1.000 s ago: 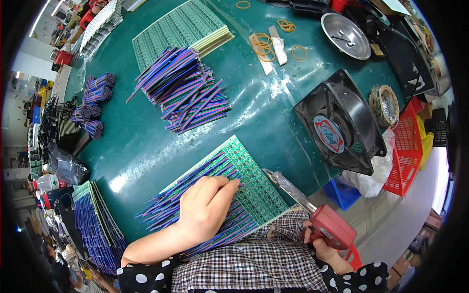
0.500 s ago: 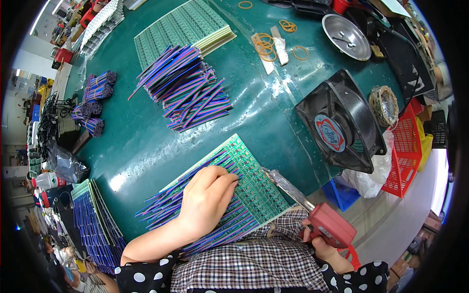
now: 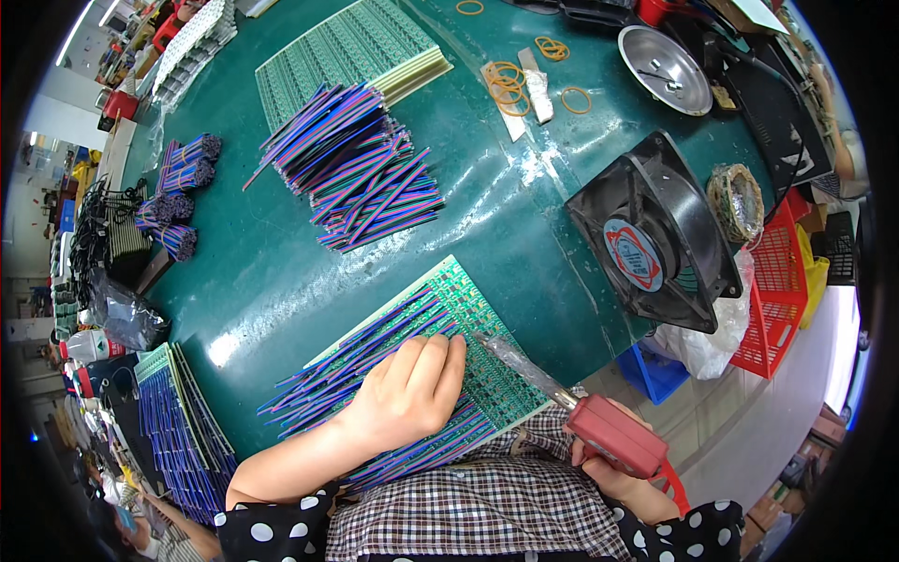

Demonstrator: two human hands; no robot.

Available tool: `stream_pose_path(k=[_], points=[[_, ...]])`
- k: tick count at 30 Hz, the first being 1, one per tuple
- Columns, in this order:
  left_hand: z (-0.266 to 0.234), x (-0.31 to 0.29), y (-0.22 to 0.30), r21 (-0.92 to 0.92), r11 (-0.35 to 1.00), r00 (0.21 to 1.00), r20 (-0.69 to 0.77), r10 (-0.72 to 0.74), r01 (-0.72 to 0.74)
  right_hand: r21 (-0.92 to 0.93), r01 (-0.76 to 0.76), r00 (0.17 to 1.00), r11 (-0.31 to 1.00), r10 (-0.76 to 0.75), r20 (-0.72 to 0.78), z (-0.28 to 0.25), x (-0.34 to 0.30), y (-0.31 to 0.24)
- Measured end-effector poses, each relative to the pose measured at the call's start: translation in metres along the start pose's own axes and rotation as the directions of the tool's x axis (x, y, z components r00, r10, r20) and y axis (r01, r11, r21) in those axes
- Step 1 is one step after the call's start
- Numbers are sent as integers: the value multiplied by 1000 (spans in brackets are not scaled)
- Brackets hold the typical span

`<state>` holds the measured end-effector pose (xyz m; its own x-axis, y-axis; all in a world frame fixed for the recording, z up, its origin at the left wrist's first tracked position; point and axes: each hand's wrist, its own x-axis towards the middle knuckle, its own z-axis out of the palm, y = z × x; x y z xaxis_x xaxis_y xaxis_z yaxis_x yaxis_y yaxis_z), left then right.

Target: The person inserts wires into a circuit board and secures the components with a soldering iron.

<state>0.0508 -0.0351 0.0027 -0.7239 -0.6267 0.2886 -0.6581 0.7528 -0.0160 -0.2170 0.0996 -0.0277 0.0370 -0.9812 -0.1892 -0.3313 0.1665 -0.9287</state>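
A green circuit board panel lies at an angle before me, rows of blue, pink and dark wires running off its left side. My left hand rests over these wires. Its fingers are pressed together at the board's rows of parts; whatever they pinch is hidden behind them. My right hand is closed round a red soldering gun at the panel's right. The gun's grey-crusted barrel reaches over the board, its tip close to my left fingertips.
Beyond the panel lie a loose wire heap and stacked bare panels. Wired panels hang at the left near another person. A black fan, metal dish, rubber bands and red basket are rightward.
The soldering gun has moved left and its tip has come over the board towards my left fingertips. My left hand has shifted slightly, its fingers now straighter.
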Motion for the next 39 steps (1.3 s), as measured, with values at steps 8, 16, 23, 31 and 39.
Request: stream_pose_path(k=[8,16,23,31,39], points=[[1,1,3,-55,998,999,9,-35,36,122,-23,996,992,13,85,-4,7,-6],[1,-1,5,-50,997,998,0,-60,60,-147,68,998,987,-67,13,-2,-5,7],[0,2,5,-115,987,994,22,-107,109,-8,-59,997,998,58,-49,0,-30,32],[-29,2,-16,-723,419,783,269,-561,549,596,-53,998,801,68,-3,3,-21,13],[-49,-22,-59,-857,-297,546,501,-672,421,437,101,981,894,-15,-195,3,-32,33]])
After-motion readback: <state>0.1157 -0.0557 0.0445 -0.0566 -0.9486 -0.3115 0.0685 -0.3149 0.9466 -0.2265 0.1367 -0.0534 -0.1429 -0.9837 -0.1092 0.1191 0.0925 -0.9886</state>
